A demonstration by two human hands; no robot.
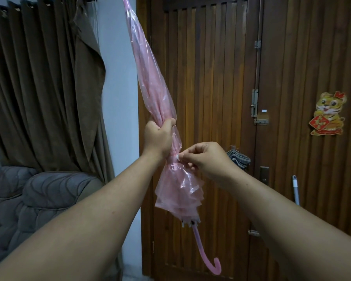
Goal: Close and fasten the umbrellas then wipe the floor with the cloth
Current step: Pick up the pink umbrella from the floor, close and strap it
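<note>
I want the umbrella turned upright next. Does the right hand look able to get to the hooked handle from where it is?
Probably yes. The handle hangs free below the right hand with nothing between them, while the left hand grips the umbrella.

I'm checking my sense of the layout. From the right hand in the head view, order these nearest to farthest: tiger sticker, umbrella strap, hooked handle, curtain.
1. Umbrella strap: pinched at the right hand's fingertips.
2. Hooked handle: below the hand, at the umbrella's low end.
3. Tiger sticker: on the door, to the right.
4. Curtain: far left.
</note>
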